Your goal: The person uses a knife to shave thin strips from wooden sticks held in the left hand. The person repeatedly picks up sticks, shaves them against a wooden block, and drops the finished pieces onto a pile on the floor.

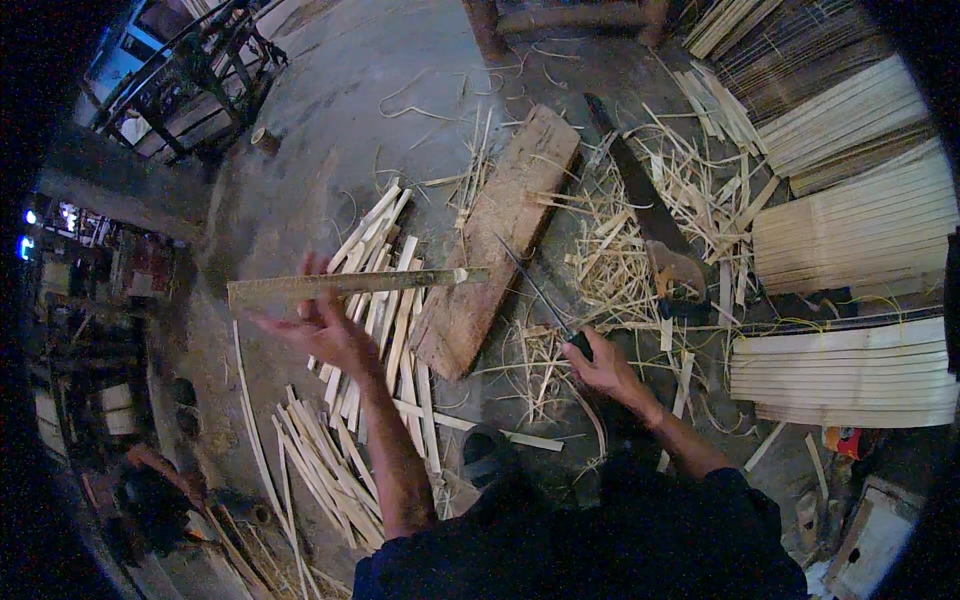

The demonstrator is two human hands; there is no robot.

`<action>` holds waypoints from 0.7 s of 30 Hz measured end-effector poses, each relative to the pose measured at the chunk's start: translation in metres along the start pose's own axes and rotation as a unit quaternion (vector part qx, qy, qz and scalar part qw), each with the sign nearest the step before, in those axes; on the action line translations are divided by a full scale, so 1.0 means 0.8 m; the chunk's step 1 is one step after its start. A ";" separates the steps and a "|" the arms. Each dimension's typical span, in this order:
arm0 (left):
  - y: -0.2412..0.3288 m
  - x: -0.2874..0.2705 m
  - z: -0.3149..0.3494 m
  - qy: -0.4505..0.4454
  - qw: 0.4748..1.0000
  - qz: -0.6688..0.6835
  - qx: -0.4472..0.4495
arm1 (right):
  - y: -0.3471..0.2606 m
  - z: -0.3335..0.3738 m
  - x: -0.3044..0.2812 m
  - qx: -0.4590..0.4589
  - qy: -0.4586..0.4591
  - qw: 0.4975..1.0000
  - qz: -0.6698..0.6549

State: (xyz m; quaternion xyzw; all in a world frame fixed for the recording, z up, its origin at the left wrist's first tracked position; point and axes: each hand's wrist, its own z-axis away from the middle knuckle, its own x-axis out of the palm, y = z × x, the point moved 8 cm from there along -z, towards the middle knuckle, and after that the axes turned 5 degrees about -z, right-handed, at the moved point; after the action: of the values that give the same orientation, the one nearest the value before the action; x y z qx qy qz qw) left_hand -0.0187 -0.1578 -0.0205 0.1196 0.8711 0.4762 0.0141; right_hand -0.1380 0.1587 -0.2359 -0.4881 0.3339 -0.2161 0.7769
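Observation:
My left hand point(338, 332) is raised over the pale strips with a split bamboo piece point(385, 281) across it. Its fingers show above and below the piece, spread and a little blurred; part of the grip is hidden. The bamboo's right end hangs over a thick wooden board point(500, 235) lying slantwise on the floor. In my right hand point(607, 372) is a long thin-bladed knife point(538, 290), gripped by its dark handle. The blade points up and left, its tip close to the board's right edge.
Split bamboo strips point(325, 465) lie in bundles at left. Thin shavings point(615, 250) heap right of the board, under a handsaw point(640, 185). Slatted bamboo panels point(850, 230) line the right side. A wooden stool point(570, 18) stands at the far edge. Another person's arm point(165, 470) shows lower left.

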 end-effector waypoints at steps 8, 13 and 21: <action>0.075 0.000 -0.034 0.124 0.991 -0.004 -0.054 | -0.093 0.012 0.012 -0.064 -0.035 0.997 0.013; 0.103 0.007 0.020 0.134 0.977 -0.157 -0.048 | -0.213 0.029 0.051 -0.184 -0.152 0.969 -0.066; 0.120 0.013 0.036 0.104 0.937 -0.322 0.084 | -0.139 -0.001 0.069 -0.072 -0.119 0.990 0.017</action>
State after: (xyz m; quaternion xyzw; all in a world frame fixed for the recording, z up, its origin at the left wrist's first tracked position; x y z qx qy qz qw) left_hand -0.0057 -0.0823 0.0447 -0.2168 0.8964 0.3810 0.0657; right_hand -0.1020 0.0743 -0.1530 -0.5591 0.2615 -0.1185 0.7778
